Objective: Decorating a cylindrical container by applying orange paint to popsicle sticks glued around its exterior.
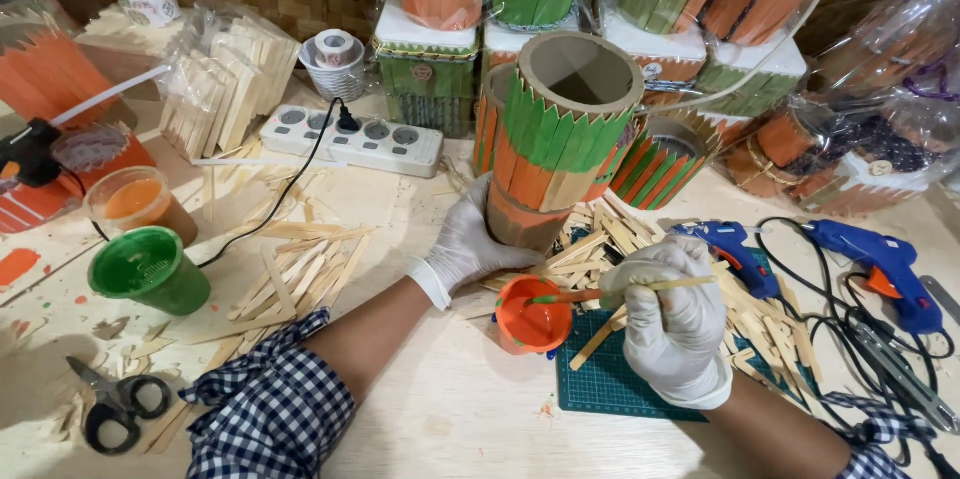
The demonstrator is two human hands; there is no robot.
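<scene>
Checked sleeves frame 2 gloved hands; right hand (672, 317) pinches a paintbrush (620, 290) dipped into the orange paint cup (532, 315); just behind the cup, left hand (470, 244) grips the stick-clad tube (555, 134).

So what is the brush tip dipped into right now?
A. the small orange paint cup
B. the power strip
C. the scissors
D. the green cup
A: the right hand holds a brush whose tip sits in the small orange paint cup, while the green cup stands far off to the left, untouched.
</scene>
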